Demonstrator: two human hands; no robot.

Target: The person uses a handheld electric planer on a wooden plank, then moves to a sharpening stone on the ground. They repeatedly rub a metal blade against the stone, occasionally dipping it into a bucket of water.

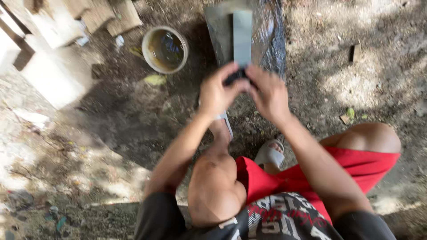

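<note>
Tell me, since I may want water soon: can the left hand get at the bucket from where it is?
Probably yes. The bucket stands on open dirt up and left of the left hand, nothing between them. But that hand and the right hand both grip a dark handle, so it must let go first.

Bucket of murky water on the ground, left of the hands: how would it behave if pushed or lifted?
The bucket looks partly filled with murky liquid, so probably heavy for its size and apt to slosh. It sits upright on uneven dirt; a push would likely make it catch and tip rather than slide. Its rim looks stiff.
</note>
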